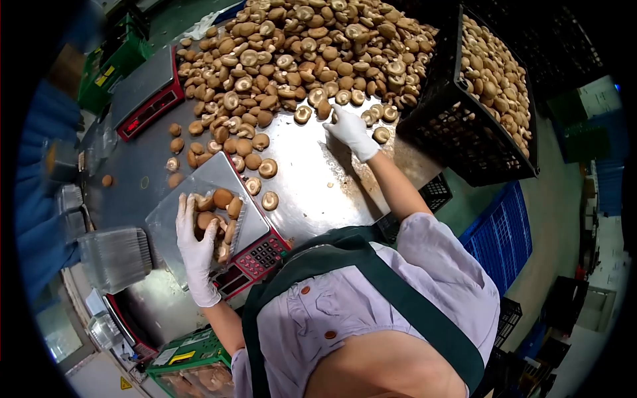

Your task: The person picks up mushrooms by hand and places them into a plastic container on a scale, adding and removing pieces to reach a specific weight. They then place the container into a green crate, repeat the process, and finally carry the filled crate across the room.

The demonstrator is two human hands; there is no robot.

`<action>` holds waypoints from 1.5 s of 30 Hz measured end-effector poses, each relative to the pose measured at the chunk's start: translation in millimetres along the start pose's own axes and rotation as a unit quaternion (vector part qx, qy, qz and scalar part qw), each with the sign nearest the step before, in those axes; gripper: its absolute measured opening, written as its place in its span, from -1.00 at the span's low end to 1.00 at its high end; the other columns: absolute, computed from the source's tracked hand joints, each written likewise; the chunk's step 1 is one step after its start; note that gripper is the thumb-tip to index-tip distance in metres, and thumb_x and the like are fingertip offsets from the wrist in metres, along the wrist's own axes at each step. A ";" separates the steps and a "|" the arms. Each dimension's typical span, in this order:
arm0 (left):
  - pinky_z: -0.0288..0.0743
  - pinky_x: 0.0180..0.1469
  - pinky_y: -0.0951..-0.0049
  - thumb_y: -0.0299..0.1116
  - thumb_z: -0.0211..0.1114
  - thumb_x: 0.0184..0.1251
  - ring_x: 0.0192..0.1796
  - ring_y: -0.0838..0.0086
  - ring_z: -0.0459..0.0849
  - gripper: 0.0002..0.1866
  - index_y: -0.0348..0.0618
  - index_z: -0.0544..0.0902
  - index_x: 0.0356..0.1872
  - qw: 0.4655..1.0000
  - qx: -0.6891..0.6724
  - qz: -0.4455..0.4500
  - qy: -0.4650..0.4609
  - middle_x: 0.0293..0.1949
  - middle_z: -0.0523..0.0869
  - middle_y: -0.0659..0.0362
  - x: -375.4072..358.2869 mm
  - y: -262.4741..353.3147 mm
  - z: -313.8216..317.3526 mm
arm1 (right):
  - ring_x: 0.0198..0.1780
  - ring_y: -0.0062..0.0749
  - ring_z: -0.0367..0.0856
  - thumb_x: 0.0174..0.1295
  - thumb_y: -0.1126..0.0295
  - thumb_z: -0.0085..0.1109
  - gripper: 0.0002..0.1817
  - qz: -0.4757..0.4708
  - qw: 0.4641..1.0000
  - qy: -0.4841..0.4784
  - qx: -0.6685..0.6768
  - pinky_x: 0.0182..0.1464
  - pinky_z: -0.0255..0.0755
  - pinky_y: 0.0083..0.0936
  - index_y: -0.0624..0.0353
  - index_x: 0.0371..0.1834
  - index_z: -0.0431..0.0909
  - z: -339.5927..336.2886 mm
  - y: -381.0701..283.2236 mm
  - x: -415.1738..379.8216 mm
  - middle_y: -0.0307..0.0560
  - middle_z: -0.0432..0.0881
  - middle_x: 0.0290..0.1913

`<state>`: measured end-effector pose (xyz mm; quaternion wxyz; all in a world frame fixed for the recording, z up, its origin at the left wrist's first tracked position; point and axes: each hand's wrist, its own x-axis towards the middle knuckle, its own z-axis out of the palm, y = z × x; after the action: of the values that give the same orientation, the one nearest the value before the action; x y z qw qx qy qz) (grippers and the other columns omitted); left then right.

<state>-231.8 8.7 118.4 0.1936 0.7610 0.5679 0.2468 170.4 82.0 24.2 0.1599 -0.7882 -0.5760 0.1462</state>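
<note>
My left hand (196, 252), in a white glove, lies along the near side of a clear plastic tray (233, 232) holding several brown mushrooms (222, 198). The tray sits on a scale (255, 255) with a red keypad. My right hand (352, 132), also gloved, reaches out to the near edge of a big heap of mushrooms (298, 46) on the steel table (318, 186). Its fingers curl down onto the mushrooms there, and they hide whether one is gripped.
A black crate (464, 132) full of mushrooms tilts at the right of the table. A second scale (142, 96) stands far left. Stacked clear trays (116, 255) lie at left. Loose mushrooms (255, 162) dot the steel between heap and scale. Blue crates (501, 239) stand on the floor.
</note>
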 end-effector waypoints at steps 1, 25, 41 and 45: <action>0.18 0.34 0.27 -0.46 0.30 0.09 0.35 0.20 0.30 -0.38 -0.12 0.39 0.27 0.997 -0.074 -0.013 0.030 0.35 0.30 0.04 -2.9 2.0 -3.0 | -0.16 0.02 0.63 0.01 0.04 0.27 -0.24 -0.035 0.999 0.011 -0.001 -0.15 0.49 -0.20 0.06 0.28 0.24 13.7 1.4 15.1 0.15 0.65 -0.20; 0.31 0.22 0.43 -0.40 0.17 0.28 0.13 0.43 0.50 -0.56 -0.29 0.44 0.19 0.789 -0.369 -0.328 0.366 0.14 0.50 0.07 -73.1 -46.8 -18.6 | 0.16 0.06 0.39 0.07 0.31 0.19 -0.37 -0.572 0.806 -0.100 0.114 0.17 0.32 -0.19 0.06 0.28 0.30 -5.2 -206.6 -91.4 0.01 0.39 0.24; 0.17 0.31 0.19 -0.15 0.09 0.37 0.30 0.16 0.32 -0.42 -0.25 0.27 0.31 0.727 -0.523 -0.306 0.323 0.30 0.26 -0.10 -28.7 -79.2 -20.9 | -0.05 -0.45 0.61 0.24 0.40 0.18 -0.60 -0.241 0.897 -0.152 0.338 0.03 0.45 -0.54 0.19 0.16 0.48 -16.5 -135.0 -64.8 -0.04 0.65 -0.04; 0.20 0.28 0.19 -0.08 0.10 0.36 0.30 0.16 0.32 -0.40 -0.20 0.28 0.32 0.708 -0.558 -0.296 0.315 0.30 0.26 -0.10 -24.2 -86.0 -26.4 | -0.05 -0.45 0.61 0.22 0.42 0.18 -0.59 -0.228 0.897 -0.182 0.333 0.04 0.44 -0.53 0.19 0.17 0.47 -13.6 -136.8 -67.5 -0.04 0.65 -0.05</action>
<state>-319.3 10.0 86.4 0.4561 0.1845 0.5509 0.6741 38.4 55.5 97.2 0.3340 -0.4958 -0.6767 0.4297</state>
